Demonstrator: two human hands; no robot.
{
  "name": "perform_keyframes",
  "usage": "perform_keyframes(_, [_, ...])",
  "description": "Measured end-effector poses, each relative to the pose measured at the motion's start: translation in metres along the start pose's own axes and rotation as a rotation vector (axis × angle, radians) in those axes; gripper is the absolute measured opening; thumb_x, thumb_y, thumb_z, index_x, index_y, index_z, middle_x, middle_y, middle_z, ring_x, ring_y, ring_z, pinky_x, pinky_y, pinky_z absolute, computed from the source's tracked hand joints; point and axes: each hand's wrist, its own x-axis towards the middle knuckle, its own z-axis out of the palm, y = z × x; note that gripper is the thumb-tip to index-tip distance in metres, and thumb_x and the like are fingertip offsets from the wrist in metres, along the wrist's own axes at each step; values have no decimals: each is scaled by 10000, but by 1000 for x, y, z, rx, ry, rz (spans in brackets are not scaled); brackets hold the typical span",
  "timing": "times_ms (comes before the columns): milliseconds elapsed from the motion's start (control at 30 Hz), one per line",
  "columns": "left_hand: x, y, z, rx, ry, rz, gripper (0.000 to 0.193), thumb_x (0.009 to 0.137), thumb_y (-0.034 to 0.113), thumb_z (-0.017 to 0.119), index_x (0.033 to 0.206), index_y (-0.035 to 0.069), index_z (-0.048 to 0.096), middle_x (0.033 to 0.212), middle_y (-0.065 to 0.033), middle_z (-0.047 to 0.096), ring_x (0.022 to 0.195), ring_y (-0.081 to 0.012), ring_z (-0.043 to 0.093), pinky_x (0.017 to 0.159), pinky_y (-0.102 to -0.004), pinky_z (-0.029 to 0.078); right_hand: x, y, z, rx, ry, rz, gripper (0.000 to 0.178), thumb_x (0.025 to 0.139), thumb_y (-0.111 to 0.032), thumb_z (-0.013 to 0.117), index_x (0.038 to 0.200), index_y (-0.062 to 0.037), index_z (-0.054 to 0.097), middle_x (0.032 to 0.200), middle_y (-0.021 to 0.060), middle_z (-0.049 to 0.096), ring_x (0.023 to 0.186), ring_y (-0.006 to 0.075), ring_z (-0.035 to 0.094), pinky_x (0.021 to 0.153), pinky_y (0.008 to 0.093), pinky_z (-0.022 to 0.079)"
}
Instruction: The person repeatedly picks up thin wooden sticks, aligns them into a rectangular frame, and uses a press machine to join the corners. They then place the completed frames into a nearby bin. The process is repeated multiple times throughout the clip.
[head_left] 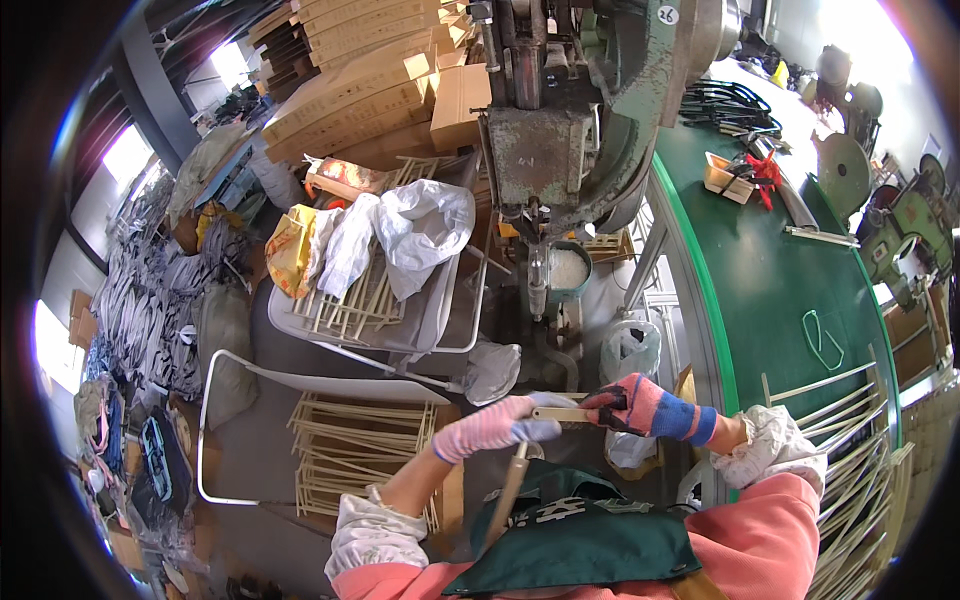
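In front of my chest, a short stretch of a cream tube (562, 414) runs between my two gloved hands. My left hand (497, 425), in a pink glove with pale fingertips, is closed around its left end. My right hand (640, 405) grips the other end; its glove is red and blue with dark fingertips. Below my left hand, a cream bar (508, 492) slants down toward my dark green apron (580, 535); whether it joins the tube I cannot tell. Beyond my hands stands a worn green press (545, 150), its narrow tool (538, 280) pointing down.
Cream tubes (360, 450) lie stacked at my left, with a white bent frame (205, 430) beside them. More tubes (850, 480) lie at right by a green-topped table (780, 260). White sacks (425, 225) rest on a tray farther off. Cardboard boxes (360, 70) are piled behind.
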Motion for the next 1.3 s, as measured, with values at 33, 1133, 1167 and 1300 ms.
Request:
perform_keyframes(33, [8, 3, 1, 89, -90, 104, 601, 859, 360, 598, 1317, 0, 450, 1269, -121, 525, 1214, -234, 461, 1019, -352, 326, 6, 3, -4, 102, 68, 135, 217, 850, -152, 653, 1042, -54, 685, 704, -13, 612, 566, 31, 503, 517, 213, 424])
perform_keyframes(1133, [161, -61, -119, -641, 951, -243, 84, 790, 127, 721, 798, 54, 680, 614, -10, 610, 429, -62, 514, 361, -187, 332, 175, 178, -111, -133, 324, 404, 274, 881, -88, 562, 1146, -19, 586, 1073, 76, 627, 969, 173, 568, 822, 295, 464])
perform_keyframes(1167, [161, -63, -119, -674, 939, -218, 91, 790, 131, 723, 808, 52, 681, 618, -10, 611, 433, -62, 516, 363, -187, 335, 182, 186, -113, -97, 355, 368, 274, 884, -89, 559, 1148, -20, 584, 1076, 77, 627, 970, 174, 568, 824, 297, 464])
perform_keyframes(1300, [155, -68, -116, -612, 897, -180, 127, 802, 163, 717, 826, 44, 681, 631, 2, 606, 466, -56, 514, 399, -195, 343, 193, 202, -107, -192, 351, 289, 274, 892, -91, 547, 1156, -27, 578, 1084, 80, 626, 975, 179, 569, 830, 303, 465])
